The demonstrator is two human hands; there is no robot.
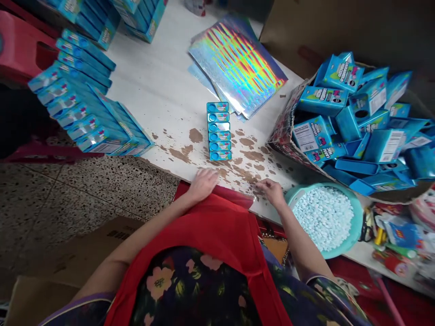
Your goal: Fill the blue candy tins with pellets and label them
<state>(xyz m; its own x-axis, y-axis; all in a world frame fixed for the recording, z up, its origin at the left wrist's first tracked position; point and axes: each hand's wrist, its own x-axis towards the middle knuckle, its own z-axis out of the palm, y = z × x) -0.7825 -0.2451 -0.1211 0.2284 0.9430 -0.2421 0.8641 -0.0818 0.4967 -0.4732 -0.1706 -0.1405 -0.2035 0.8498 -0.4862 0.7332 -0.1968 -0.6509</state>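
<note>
My left hand (204, 183) lies on the table's front edge with its fingers stretched out, just below a short row of small blue candy boxes (219, 136). The boxes stand side by side, each with a round spot at one end. To the right, my right hand (271, 190) rests over the stained table edge, its thumb and fingertips pressed together. Whether anything small is between them I cannot make out. Close beside that hand is a turquoise tub (356, 226) full of pale blue candies (324, 217).
Shiny holographic sheets (238, 63) lie behind the row. A large carton (285, 113) heaped with blue boxes (340, 104) stands at right. More blue boxes (91, 113) are stacked along the left edge, near a red chair (20, 45). Packaged items (401, 235) crowd the far right.
</note>
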